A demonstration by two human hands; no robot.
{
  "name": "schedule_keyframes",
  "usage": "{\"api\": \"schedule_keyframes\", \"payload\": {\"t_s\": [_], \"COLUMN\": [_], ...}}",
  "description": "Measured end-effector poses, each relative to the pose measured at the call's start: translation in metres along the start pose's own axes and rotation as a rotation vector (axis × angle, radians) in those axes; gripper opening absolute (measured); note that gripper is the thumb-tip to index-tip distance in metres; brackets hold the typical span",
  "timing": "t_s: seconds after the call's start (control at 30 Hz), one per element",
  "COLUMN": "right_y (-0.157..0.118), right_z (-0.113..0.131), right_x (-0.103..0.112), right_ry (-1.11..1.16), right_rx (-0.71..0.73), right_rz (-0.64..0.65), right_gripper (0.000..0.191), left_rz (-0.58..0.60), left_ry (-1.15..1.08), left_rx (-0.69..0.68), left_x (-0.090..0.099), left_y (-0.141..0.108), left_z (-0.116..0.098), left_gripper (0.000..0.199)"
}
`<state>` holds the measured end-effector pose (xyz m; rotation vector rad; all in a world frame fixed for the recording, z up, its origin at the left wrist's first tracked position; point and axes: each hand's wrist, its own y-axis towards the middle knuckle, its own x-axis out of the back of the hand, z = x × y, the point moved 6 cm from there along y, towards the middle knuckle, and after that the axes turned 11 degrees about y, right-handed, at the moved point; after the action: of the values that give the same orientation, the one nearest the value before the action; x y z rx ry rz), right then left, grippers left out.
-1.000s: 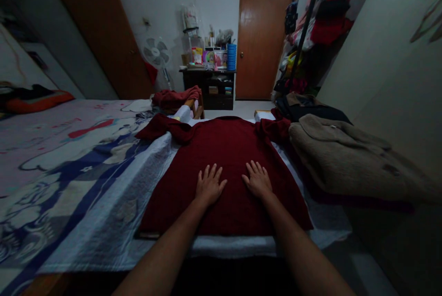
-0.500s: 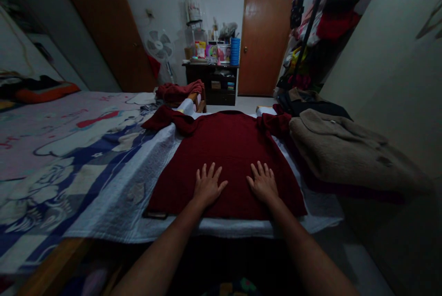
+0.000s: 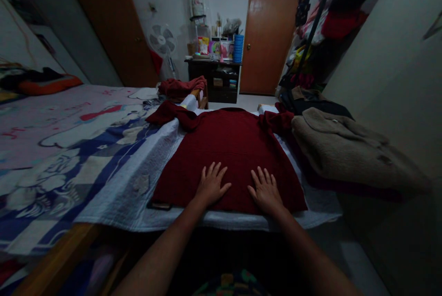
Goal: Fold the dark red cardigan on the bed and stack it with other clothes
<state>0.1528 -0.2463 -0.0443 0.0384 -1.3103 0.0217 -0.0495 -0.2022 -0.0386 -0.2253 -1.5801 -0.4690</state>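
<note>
A dark red long-sleeved garment (image 3: pixel 228 144) lies spread out on a pale blue cloth (image 3: pixel 134 208), its collar edge at the far end and its hem toward me. Its sleeves lie out to either side, bunched near the shoulders. My left hand (image 3: pixel 211 184) rests flat on the lower part of the garment, fingers spread. To its right, my right hand (image 3: pixel 265 189) also lies palm down on the fabric with its fingers apart. Neither hand grips anything.
A folded brown fleece coat (image 3: pixel 345 148) sits at the right, with dark clothing behind it. On the left is a bed with a patterned blanket (image 3: pixel 69 148). A reddish cloth (image 3: pixel 181 86), a fan (image 3: pixel 162 40) and a dark shelf unit (image 3: pixel 214 79) stand farther back.
The view has shifted slightly. Both hands stay spread on the garment, now a little nearer its hem. The garment keeps its layout.
</note>
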Motion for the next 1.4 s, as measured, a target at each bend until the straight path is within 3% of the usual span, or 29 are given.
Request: {"api": "schedule_keyframes", "payload": {"t_s": [0.13, 0.23, 0.37, 0.53, 1.13, 1.27, 1.4], "right_y": [0.002, 0.009, 0.017, 0.013, -0.009, -0.012, -0.012], "right_z": [0.026, 0.060, 0.081, 0.070, 0.019, 0.016, 0.017], "right_x": [0.001, 0.000, -0.011, -0.019, -0.006, -0.005, -0.003], "right_ry": [0.058, 0.142, 0.192, 0.169, 0.099, 0.088, 0.082], "right_rx": [0.077, 0.253, 0.301, 0.288, 0.103, 0.064, 0.059], "right_rz": [0.066, 0.074, 0.073, 0.065, 0.013, -0.006, 0.011], "right_gripper": [0.058, 0.056, 0.057, 0.062, 0.058, 0.059, 0.060], "left_rz": [-0.011, -0.006, 0.002, 0.013, 0.057, 0.080, 0.021], "left_ry": [-0.093, -0.119, -0.116, -0.070, -0.021, -0.027, -0.084], "left_rx": [-0.164, -0.169, -0.135, -0.108, -0.045, 0.007, -0.095], "left_x": [0.004, 0.001, -0.004, -0.006, -0.003, 0.003, 0.011], "left_y": [-0.002, -0.002, -0.003, -0.006, -0.015, -0.010, 0.002], "left_z": [-0.009, -0.008, -0.004, -0.003, -0.002, -0.015, -0.051], "left_gripper": [0.048, 0.047, 0.048, 0.047, 0.050, 0.047, 0.047]}}
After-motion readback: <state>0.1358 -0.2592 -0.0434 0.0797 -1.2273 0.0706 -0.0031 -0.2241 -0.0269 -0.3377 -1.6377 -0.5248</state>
